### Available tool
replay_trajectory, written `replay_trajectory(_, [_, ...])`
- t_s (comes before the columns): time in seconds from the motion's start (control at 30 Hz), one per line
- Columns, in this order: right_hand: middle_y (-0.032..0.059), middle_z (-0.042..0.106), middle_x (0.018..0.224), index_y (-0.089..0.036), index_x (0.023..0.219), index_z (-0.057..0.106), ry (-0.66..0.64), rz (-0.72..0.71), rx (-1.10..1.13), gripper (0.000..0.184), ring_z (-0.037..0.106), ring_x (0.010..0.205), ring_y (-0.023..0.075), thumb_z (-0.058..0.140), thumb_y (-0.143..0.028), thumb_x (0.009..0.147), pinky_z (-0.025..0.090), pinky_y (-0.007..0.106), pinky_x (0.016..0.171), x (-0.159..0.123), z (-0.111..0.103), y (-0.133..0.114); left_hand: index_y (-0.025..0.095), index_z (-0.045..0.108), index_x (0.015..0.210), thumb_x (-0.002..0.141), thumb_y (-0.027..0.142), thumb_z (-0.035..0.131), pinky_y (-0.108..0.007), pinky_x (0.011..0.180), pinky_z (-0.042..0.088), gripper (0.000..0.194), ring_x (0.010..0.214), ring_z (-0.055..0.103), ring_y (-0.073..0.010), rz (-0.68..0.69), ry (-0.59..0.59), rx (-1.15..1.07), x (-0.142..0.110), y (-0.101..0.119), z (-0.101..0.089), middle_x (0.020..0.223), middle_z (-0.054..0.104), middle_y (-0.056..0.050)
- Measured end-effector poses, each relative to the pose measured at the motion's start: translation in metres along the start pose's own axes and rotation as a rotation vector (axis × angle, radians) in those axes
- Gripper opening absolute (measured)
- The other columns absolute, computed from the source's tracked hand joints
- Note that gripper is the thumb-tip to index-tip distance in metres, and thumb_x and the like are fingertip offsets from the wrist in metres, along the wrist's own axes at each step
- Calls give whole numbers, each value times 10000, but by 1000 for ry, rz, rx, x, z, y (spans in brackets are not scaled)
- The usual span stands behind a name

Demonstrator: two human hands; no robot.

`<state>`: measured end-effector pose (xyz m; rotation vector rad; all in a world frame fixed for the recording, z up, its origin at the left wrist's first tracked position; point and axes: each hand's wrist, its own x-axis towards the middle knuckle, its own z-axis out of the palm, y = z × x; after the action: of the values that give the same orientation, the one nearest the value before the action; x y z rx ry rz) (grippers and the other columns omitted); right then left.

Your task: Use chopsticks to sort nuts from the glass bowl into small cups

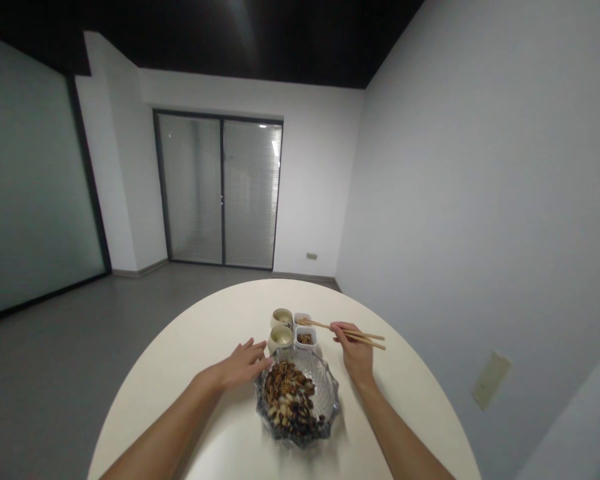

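Note:
My right hand [356, 350] is closed around a pair of wooden chopsticks [367, 336]. Their tips reach left to the farther small white dish [303, 316], which has light brown bits in it. In front of that stands a nearer white dish [307, 346] with darker brown pieces. My left hand [243, 363] is open, its fingers stretched out at the left rim of a scalloped glass bowl [326, 390]. Brown, pale and black dried pieces, like nuts or seeds, fill the bowl's left and front. Beyond the left fingers sit two cream cups, a nearer cup [281, 341] and a farther cup [282, 319].
Everything stands on a round white table [180, 357], whose far edge curves behind the cups. A white wall [480, 200] runs close along the right. Glass doors with blinds [220, 190] stand across the grey floor [55, 360].

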<state>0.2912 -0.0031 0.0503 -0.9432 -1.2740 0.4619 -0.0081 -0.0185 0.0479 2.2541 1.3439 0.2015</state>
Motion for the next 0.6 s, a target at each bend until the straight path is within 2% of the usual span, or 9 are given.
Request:
replay_trajectory(0.17, [46,721,796,-178,817,738,-20,48,30,258,666,699,191,710,-428,760,602,318,607,-1,8,2,223,530,1295,915,743,173,-548,1115,34,736,1415,36,-338,-7,-9,-9,-4,4,-3,1543,196,-72])
replay_trajectory(0.37, [54,724,797,-166,816,736,2,82,59,273,682,725,203,716,-431,751,614,322,606,2,6,1,226,536,1291,915,742,181,-549,1113,39,731,1414,39,-338,-4,-6,-3,-3,4,-3,1541,205,-75])
replay_trajectory(0.53, [66,725,792,-159,810,727,57,72,74,265,689,723,208,733,-415,742,607,299,558,3,-2,-13,222,538,1291,916,743,174,-545,1114,36,738,1415,39,-335,-6,-2,-10,-3,3,-3,1539,208,-79])
replay_trajectory(0.6, [76,728,784,-156,793,725,-6,72,87,267,693,716,212,735,-419,741,597,286,528,2,-7,-22,233,530,1300,915,744,174,-541,1115,40,732,1416,45,-329,2,0,-12,-2,1,-2,1539,212,-71])
